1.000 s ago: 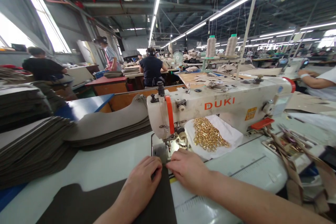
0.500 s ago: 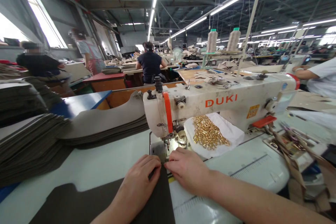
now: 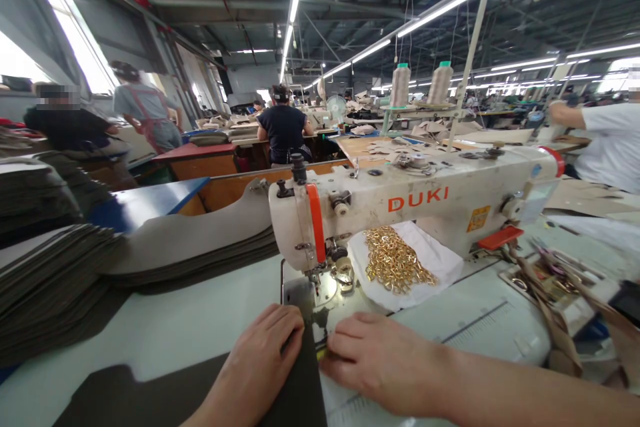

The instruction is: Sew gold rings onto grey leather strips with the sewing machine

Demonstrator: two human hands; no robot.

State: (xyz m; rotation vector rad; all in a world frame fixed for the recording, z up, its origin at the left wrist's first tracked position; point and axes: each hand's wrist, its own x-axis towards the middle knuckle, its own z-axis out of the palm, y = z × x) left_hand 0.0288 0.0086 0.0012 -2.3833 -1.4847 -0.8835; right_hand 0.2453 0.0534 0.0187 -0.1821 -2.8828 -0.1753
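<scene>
Just in front of the white sewing machine, my left hand rests on a dark fabric panel, its fingers pressed together at the panel's edge. My right hand lies to the right of the panel, near the metal needle plate, with curled fingers; whether they hold anything is hidden. The needle area is lit, and no fabric shows under it. Gold metal rings or clasps lie heaped on a white cloth beneath the machine arm.
Stacked dark panels fill the left of the table. At the right, a tray holds scissors and straps. Two thread cones stand behind the machine. Several people are around, one in a white shirt at the right.
My right hand has moved down and right, away from the needle area and my left hand. My left hand has shifted slightly down. At the back left, a person in an apron has turned and moved left.
</scene>
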